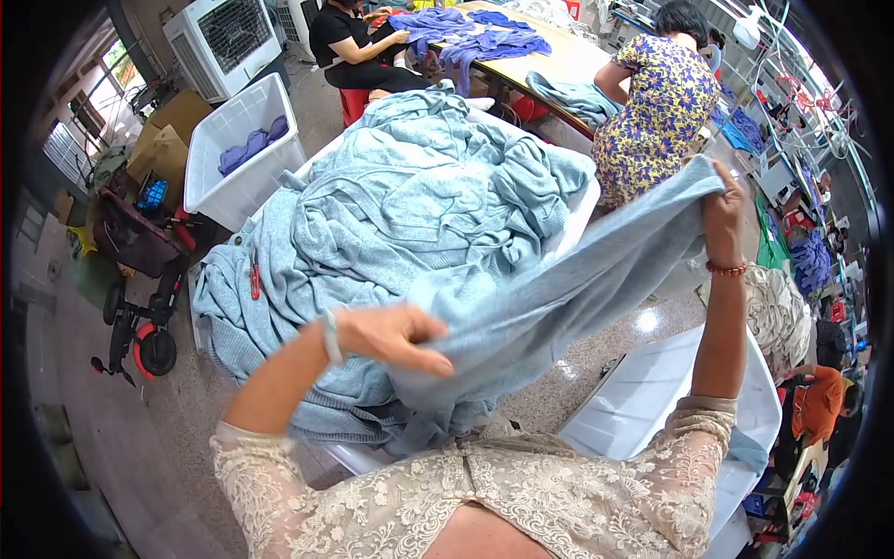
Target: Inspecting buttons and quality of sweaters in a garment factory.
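My right hand [724, 222], raised at the right, is closed on one end of a light blue knit garment [582, 279]. The cloth stretches down and left from it toward the pile. My left hand [396, 338] hovers over the garment's lower part, fingers stretched and thumb apart, slightly blurred; I cannot tell whether it touches the cloth. Before me a big heap of matching light blue knitwear [400, 200] overfills a white bin [584, 212]. A small red tool that looks like thread snips [254, 281] lies on the heap's left side.
A white tub [237, 191] with purple cloth stands at the back left, near a parked scooter [149, 349]. Another white bin [643, 391] is at my right. Beyond the heap, two people work at a long table [549, 61] holding purple garments [498, 45].
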Tool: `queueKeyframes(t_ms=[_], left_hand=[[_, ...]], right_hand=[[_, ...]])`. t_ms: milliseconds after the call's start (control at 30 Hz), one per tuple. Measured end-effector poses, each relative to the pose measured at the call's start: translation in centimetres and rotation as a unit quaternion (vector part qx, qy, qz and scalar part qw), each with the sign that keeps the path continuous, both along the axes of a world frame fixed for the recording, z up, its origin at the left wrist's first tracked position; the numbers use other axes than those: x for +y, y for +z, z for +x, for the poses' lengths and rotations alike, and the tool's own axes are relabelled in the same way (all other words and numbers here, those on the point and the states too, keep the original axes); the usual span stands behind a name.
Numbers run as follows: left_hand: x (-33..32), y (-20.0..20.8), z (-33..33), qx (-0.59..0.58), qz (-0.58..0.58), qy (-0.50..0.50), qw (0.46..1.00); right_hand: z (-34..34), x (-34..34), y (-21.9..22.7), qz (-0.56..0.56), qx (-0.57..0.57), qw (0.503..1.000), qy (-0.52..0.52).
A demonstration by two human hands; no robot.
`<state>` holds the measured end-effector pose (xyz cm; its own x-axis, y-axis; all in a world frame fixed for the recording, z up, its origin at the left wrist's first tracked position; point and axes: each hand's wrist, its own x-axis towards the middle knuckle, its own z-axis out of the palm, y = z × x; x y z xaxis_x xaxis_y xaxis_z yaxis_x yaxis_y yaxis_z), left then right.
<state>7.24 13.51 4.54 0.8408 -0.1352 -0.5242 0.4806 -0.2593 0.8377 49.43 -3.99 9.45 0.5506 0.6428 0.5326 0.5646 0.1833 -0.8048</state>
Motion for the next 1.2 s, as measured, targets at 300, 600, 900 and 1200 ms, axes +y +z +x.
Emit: queueKeyframes(t_ms=[300, 600, 900, 1200], left_hand=[[-7.1, -12.0, 2.1, -0.185, 0.248, -0.072, 0.948], [-3.6, 2.7, 9.2, -0.324, -0.33, 0.362, 0.809], [-10.5, 9.6, -2.3, -0.708, -0.283, 0.4, 0.508], [-10.8, -2.4, -12.3, -0.357, -0.129, 0.745, 0.549]], right_hand=[[2.0, 2.0, 1.3, 0.056, 0.141, 0.988, 0.039], [5.2, 8.4, 10.3, 0.075, -0.111, 0.99, -0.051], [-14.1, 25.2, 9.1, 0.17, -0.367, 0.903, 0.145], [-30.8, 15.5, -6.7, -0.022, -0.179, 0.832, 0.525]])
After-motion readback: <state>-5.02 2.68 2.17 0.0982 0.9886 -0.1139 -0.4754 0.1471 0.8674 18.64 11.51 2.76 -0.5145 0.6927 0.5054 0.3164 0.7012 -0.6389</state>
